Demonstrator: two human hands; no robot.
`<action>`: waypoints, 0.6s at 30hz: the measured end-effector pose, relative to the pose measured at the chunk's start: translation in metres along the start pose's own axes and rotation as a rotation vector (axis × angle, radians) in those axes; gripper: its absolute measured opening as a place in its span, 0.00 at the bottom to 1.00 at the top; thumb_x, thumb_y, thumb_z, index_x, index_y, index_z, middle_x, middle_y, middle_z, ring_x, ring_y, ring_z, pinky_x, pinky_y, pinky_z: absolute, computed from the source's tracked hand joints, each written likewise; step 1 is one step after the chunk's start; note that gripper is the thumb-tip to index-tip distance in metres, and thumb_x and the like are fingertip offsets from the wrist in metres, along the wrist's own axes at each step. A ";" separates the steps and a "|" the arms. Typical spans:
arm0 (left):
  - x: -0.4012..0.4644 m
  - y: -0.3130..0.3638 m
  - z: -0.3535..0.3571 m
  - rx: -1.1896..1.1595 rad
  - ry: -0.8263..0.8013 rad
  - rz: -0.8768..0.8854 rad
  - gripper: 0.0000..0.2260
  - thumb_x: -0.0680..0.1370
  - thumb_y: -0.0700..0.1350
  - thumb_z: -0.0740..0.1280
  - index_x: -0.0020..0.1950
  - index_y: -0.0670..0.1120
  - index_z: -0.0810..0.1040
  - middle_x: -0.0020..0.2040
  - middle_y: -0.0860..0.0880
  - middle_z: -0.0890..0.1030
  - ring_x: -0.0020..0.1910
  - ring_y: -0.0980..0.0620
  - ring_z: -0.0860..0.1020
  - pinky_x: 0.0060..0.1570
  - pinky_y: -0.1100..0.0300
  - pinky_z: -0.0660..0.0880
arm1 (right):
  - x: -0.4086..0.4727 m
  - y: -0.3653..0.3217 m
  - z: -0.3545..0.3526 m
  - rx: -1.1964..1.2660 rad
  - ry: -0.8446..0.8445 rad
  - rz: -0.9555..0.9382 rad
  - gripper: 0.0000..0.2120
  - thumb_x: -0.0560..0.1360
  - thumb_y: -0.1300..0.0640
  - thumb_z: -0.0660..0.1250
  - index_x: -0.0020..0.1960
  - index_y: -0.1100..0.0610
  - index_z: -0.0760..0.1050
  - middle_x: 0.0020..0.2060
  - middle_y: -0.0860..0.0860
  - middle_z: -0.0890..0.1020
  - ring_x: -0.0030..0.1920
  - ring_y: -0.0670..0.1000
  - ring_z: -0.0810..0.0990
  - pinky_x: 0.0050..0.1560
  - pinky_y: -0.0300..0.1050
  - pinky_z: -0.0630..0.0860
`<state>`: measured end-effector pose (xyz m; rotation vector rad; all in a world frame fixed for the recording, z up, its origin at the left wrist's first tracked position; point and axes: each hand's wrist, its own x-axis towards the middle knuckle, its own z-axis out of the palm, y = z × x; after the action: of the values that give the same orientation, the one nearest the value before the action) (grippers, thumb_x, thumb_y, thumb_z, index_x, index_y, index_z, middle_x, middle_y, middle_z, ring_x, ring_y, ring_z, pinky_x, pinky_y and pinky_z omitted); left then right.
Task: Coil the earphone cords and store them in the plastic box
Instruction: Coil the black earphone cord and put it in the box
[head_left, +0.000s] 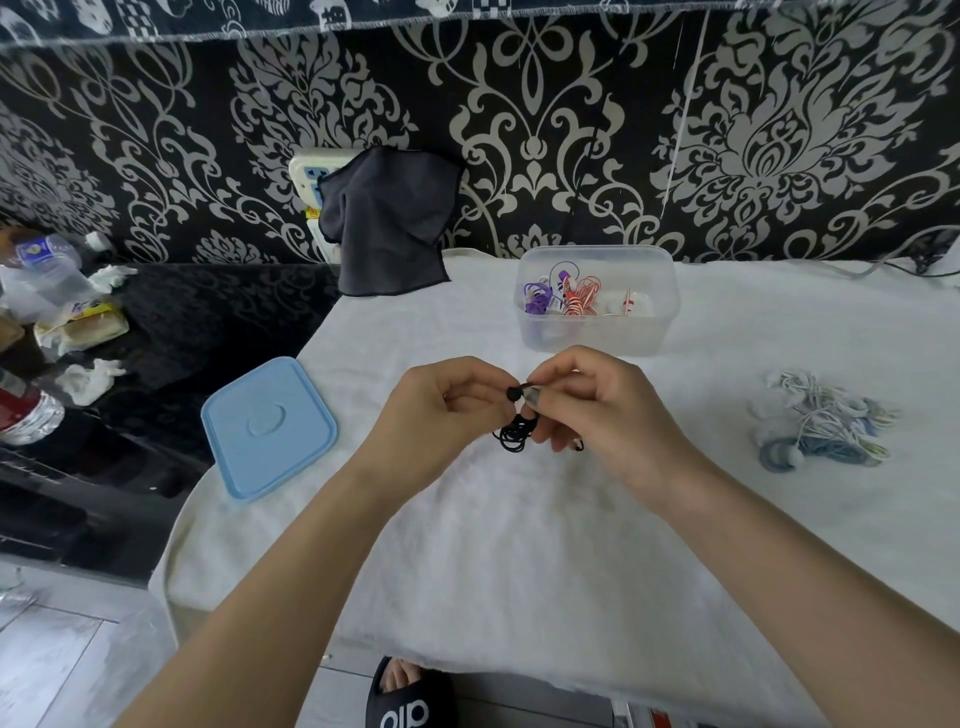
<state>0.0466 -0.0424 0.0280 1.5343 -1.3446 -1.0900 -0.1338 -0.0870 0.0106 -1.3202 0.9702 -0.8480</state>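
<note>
Both the left hand (447, 410) and right hand (587, 400) pinch a thin black coiled earphone cord (514, 434) above the white towel-covered surface (519, 545), near the clear rectangular plastic box (597, 332) toward its far edge

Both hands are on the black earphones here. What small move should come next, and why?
Probably finish winding the loose end round the black earphone cord, then carry it to the plastic box. The left hand and right hand pinch it already looped, the box stands open, and its blue lid lies aside.
</note>
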 end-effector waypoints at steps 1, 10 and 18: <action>0.000 0.000 0.000 0.006 -0.001 0.016 0.09 0.76 0.29 0.69 0.51 0.41 0.84 0.44 0.42 0.87 0.47 0.45 0.86 0.53 0.57 0.83 | 0.000 0.000 -0.001 0.006 -0.006 -0.005 0.03 0.77 0.67 0.69 0.50 0.64 0.78 0.37 0.58 0.86 0.33 0.52 0.82 0.30 0.38 0.74; -0.001 0.000 -0.001 -0.051 -0.054 0.113 0.07 0.78 0.31 0.69 0.53 0.40 0.83 0.46 0.42 0.87 0.48 0.43 0.86 0.55 0.53 0.82 | 0.002 -0.001 -0.008 0.080 -0.098 0.011 0.02 0.77 0.66 0.68 0.48 0.64 0.80 0.36 0.56 0.84 0.34 0.52 0.81 0.36 0.42 0.76; -0.001 0.004 -0.003 -0.170 -0.084 0.084 0.05 0.77 0.31 0.71 0.52 0.35 0.82 0.44 0.42 0.86 0.44 0.48 0.85 0.47 0.60 0.78 | 0.000 -0.005 -0.010 0.104 -0.138 -0.020 0.09 0.76 0.66 0.70 0.41 0.54 0.83 0.37 0.60 0.84 0.36 0.54 0.81 0.44 0.52 0.75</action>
<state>0.0479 -0.0422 0.0323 1.3101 -1.3244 -1.1948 -0.1428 -0.0910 0.0158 -1.2836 0.7955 -0.8012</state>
